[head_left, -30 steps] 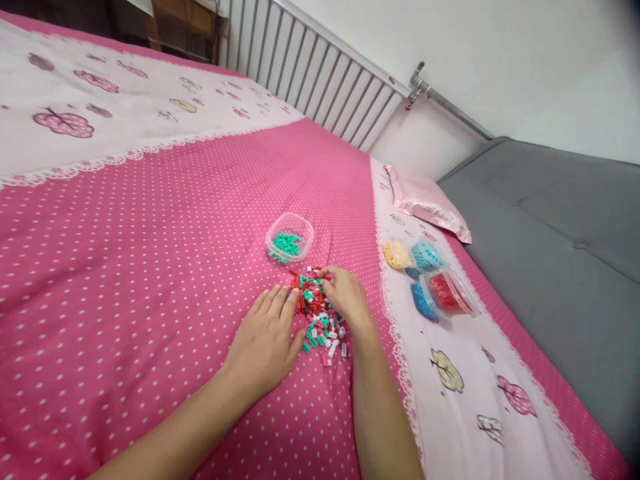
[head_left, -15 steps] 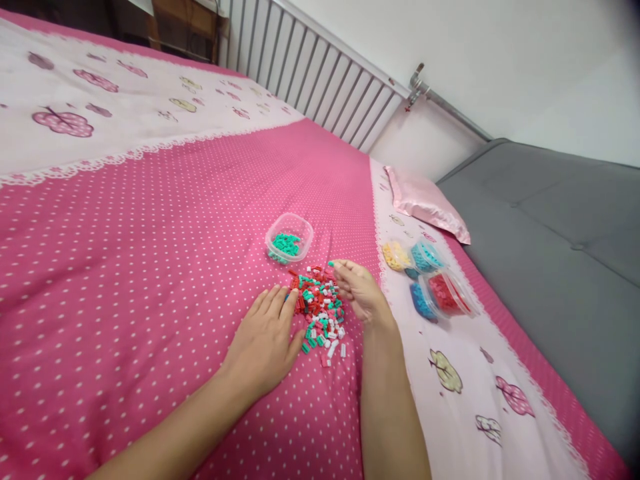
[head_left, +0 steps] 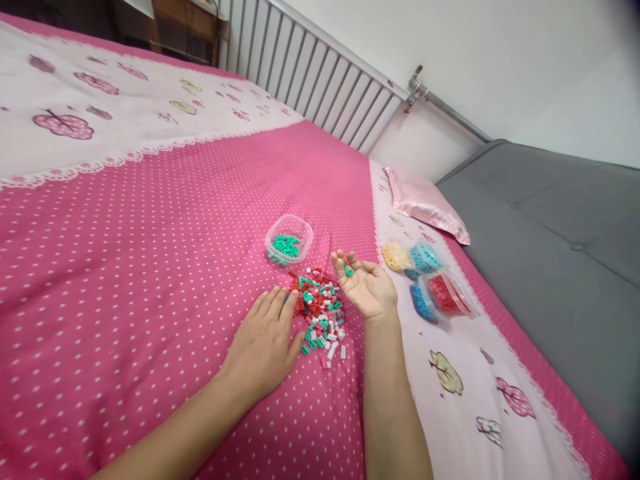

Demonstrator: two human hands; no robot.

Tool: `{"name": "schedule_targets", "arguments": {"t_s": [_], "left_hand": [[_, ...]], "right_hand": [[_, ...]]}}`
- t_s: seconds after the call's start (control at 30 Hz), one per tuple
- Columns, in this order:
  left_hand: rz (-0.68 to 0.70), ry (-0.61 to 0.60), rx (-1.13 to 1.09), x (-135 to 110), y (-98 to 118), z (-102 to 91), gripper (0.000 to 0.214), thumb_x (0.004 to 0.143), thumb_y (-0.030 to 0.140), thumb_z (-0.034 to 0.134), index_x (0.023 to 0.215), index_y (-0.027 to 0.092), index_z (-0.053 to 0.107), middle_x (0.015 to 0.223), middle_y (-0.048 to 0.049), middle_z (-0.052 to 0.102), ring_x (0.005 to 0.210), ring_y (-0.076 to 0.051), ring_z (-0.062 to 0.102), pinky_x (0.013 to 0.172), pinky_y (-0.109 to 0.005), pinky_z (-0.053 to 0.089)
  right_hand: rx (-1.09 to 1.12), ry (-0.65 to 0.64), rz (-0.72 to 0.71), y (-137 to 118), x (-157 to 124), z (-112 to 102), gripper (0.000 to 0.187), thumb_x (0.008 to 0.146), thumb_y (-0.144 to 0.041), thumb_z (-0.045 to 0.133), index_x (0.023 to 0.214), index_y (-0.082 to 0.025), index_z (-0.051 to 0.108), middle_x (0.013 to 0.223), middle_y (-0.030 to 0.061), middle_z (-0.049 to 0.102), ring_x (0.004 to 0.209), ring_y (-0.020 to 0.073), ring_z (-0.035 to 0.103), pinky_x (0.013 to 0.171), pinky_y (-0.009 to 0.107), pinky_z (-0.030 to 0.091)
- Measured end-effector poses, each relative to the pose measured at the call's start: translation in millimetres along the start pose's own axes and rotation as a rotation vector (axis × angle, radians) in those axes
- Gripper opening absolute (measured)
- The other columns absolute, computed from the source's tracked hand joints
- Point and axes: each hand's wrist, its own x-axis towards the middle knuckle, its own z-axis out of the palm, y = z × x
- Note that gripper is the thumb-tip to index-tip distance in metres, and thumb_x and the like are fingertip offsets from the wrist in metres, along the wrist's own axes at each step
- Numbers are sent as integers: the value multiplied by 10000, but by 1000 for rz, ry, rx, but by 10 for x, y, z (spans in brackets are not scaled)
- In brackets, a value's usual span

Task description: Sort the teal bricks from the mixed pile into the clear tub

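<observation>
My left hand (head_left: 263, 340) lies flat, palm down, on the pink dotted bedspread, fingers stretched out. Its fingertips touch the left edge of a pile of small toy bricks (head_left: 325, 325) in red, green, white and pink. To the right of the pile my right hand (head_left: 367, 287) is turned palm up, fingers slightly curled, with small green toy bricks (head_left: 348, 270) resting on the fingers. How many it holds I cannot tell. Just beyond the pile stands a clear plastic container (head_left: 306, 233) partly filled with green bricks.
Several clear containers stand to the right: one with yellow bricks (head_left: 395, 257), one with teal bricks (head_left: 425, 256), one with blue bricks (head_left: 421, 301) and one with red bricks (head_left: 446, 293). A pink pillow (head_left: 425, 203) lies against the grey headboard (head_left: 550, 233). A railing (head_left: 320, 73) borders the far side.
My right hand has turned from a pinch on a green brick to palm up, showing green bricks on its fingers. The left hand has stayed in place.
</observation>
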Motion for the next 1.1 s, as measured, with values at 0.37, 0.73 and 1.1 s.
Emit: {"name": "schedule_targets", "arguments": {"t_s": [0.37,0.73,1.1], "left_hand": [[8,24,-27,0,-4,5,546,891,413,413,1311,72,488,1352,-178,519,1265,-298,462,1066,-469,368],[4,7,-11,7,12,-14,554,888,408,428,1312,57,488,1349,-179,521,1261,-303,463,1074,-461,361],[11,52,-32,-9,2,20,547,886,405,424,1307,60,481,1335,-184,531,1256,-310,468,1064,-482,367]], "right_hand": [[-187,13,-168,-80,6,-76,139,830,-222,449,723,-185,530,537,-48,434,414,58,371,360,139,313],[-1388,16,-512,50,80,-250,251,714,-363,646,811,-140,707,720,19,659,654,122,546,652,243,414],[-1922,-113,-558,404,58,-65,297,858,-293,490,1053,-258,711,951,16,727,814,157,634,753,257,441]]}}
